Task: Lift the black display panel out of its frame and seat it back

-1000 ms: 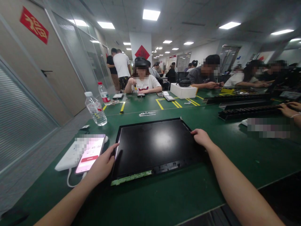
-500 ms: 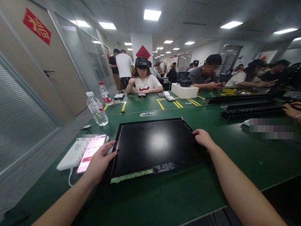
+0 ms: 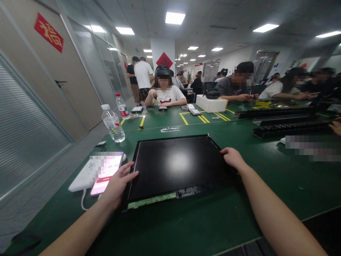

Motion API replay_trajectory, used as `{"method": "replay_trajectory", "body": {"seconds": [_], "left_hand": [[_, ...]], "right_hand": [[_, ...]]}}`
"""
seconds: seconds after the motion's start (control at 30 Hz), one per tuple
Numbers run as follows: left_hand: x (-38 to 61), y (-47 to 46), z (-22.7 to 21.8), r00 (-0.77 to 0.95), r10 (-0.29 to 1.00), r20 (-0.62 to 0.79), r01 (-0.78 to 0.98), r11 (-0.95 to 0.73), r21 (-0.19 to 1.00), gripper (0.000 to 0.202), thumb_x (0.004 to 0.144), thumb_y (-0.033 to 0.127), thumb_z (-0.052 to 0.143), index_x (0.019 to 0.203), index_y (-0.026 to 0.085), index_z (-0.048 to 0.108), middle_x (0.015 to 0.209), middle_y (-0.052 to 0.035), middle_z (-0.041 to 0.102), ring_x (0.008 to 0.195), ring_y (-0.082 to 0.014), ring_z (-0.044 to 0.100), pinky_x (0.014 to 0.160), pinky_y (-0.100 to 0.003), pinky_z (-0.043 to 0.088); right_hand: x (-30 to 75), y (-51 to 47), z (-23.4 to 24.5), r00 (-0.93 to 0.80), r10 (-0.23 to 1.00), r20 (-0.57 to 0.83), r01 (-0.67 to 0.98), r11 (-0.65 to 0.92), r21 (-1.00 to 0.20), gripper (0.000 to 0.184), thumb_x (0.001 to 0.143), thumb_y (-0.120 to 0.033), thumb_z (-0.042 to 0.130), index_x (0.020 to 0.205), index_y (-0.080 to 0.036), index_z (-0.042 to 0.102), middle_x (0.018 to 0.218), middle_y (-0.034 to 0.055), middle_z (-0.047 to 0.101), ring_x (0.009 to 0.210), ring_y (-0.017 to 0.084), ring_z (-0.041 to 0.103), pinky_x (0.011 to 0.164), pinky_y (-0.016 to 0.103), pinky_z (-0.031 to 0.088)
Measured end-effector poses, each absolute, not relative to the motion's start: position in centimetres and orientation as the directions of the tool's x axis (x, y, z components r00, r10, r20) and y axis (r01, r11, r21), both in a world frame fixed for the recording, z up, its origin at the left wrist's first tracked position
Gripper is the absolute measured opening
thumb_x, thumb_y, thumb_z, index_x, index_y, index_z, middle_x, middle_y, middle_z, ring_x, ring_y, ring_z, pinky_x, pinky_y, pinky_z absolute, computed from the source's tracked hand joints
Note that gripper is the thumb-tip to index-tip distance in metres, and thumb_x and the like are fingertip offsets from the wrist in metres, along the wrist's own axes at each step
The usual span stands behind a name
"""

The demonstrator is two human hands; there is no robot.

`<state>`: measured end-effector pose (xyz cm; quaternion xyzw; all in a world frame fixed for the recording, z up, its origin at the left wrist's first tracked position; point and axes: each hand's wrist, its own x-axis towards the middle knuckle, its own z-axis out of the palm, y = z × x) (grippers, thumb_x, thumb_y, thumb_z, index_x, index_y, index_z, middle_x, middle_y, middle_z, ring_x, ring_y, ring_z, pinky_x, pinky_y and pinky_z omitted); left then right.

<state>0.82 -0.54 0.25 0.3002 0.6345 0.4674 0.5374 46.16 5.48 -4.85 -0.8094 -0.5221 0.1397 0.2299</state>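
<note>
A flat black display panel [image 3: 176, 165] lies on the green table [image 3: 186, 220] in front of me, with a green circuit strip along its near edge. My left hand [image 3: 118, 184] grips the panel's left edge, fingers curled over the rim. My right hand [image 3: 233, 158] holds the right edge, fingers wrapped under it. A phone [image 3: 106, 173] with a lit pink screen rests on a white power bank just left of my left hand.
A clear water bottle [image 3: 113, 123] stands at the left, a second bottle [image 3: 122, 106] behind it. A white box [image 3: 211, 103] and long black trays [image 3: 287, 128] lie farther back and right. Several people sit across the table. Another person's hand [image 3: 336, 127] shows at right.
My left hand slid a little farther over the panel's left edge. The view drifted slightly; the panel stays flat on the table.
</note>
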Motion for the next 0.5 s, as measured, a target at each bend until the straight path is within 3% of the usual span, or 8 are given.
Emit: {"method": "replay_trajectory", "body": {"seconds": [0.33,0.5], "left_hand": [[0.83,-1.02,0.55,-0.163,0.880,-0.447,-0.225,0.408,0.885,0.073,0.086,0.003,0.067,0.152,0.029,0.046,0.100,-0.0080,0.081,0.072,-0.0250,0.080,0.056,-0.030,0.066],[0.91,-1.09,0.40,-0.115,0.896,-0.430,-0.227,0.397,0.889,0.071,0.085,0.000,0.066,0.150,0.022,0.049,0.103,-0.0101,0.081,0.079,-0.0255,0.080,0.064,-0.031,0.067]], "right_hand": [[45.97,5.22,-4.53,0.414,0.911,0.002,0.782,-0.354,-0.512,0.043,0.073,0.001,0.053,0.102,-0.018,0.078,0.116,0.0106,0.073,0.108,0.025,0.068,0.092,0.030,0.050],[46.05,5.20,-4.65,0.416,0.909,0.019,0.777,-0.344,-0.526,0.041,0.073,0.001,0.054,0.100,-0.018,0.078,0.114,0.0116,0.074,0.106,0.025,0.068,0.092,0.031,0.050]]}}
